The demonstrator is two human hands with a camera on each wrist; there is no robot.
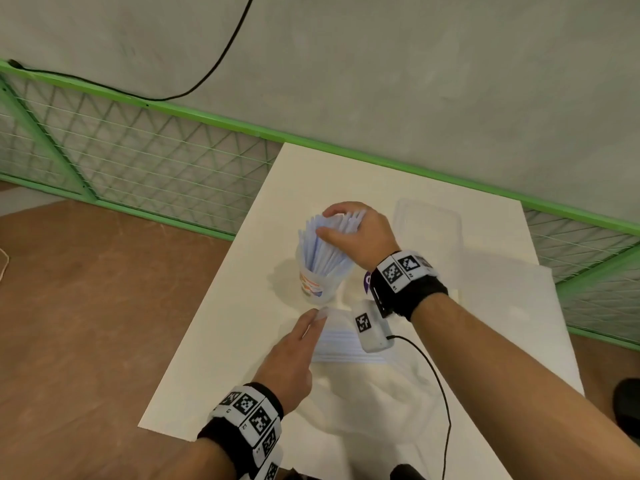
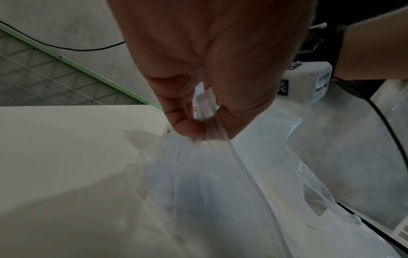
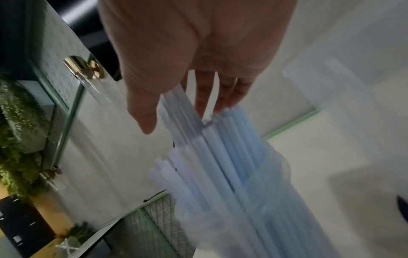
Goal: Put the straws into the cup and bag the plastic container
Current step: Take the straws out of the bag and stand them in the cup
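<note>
Straws [image 1: 325, 244] upright in cup [image 1: 317, 285] on counter [image 1: 239, 306]; right grip [image 1: 358, 235] loose, fingers resting on straw tops; left grip [image 1: 291, 358] pinches bag [image 2: 220, 183] edge.

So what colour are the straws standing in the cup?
The straws are a pale, translucent blue; the right wrist view shows them best.
</note>
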